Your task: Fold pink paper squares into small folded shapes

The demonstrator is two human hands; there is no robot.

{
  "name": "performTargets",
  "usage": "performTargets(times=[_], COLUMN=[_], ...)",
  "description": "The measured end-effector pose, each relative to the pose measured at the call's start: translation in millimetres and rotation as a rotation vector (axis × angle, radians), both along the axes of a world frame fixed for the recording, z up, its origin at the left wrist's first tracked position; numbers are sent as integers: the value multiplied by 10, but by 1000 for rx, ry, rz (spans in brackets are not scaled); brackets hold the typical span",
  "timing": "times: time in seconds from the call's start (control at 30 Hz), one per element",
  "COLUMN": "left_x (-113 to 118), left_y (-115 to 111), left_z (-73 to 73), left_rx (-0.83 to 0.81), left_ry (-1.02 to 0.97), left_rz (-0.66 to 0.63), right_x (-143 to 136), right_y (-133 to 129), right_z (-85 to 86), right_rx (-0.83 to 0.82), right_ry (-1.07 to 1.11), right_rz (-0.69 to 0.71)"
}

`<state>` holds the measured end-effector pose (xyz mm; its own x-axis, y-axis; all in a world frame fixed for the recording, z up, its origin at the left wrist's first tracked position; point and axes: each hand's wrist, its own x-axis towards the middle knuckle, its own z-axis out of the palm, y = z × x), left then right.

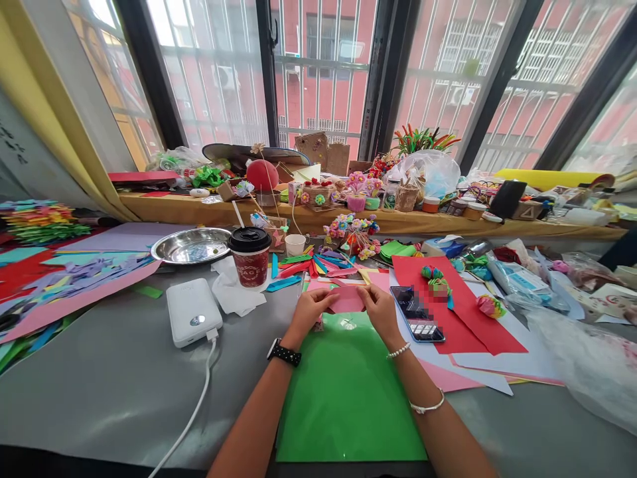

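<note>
A small pink piece of paper (347, 300) is stretched between my two hands, above the far edge of a green sheet (348, 398). My left hand (312, 310) pinches its left end between thumb and fingers, with a black watch on the wrist. At the right end, my right hand (378, 307) grips the paper the same way; a beaded bracelet and a bangle circle that arm. Just right of my right hand lies a phone (415, 312), partly on red paper (468, 318). Folded colored paper strips (323, 262) lie beyond my hands.
To the left stand a power bank (193, 311) with a white cable, a lidded paper cup (250, 259) on tissue and a metal plate (174, 247). Plastic bags (592, 358) lie at the right. Crafts crowd the windowsill (199, 207) behind.
</note>
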<state>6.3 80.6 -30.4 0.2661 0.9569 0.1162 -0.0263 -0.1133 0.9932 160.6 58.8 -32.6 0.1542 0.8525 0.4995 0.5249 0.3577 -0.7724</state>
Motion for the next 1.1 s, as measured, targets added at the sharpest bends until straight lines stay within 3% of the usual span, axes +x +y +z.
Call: performTargets(times=[0.13,0.37,0.57,0.7,0.9,1.1], left_x=[3,-7,-13,-18,-18,-25], left_y=[1,7,10,24,40,34], left_z=[-7,-3,-6,-16,-26,-17], left_rx=[17,23,21,20,39,61], left_ry=[17,31,18,11,-44,-78], left_rz=[3,49,50,83,32,5], right_x=[-1,38,43,37,48,51], right_y=[-1,27,31,29,47,62], right_z=[-6,5,5,12,0,-29], right_rx=[-9,-90,-88,-129,-177,-222], right_ry=[17,158,213,272,383,479], right_rz=[8,140,121,203,336,376])
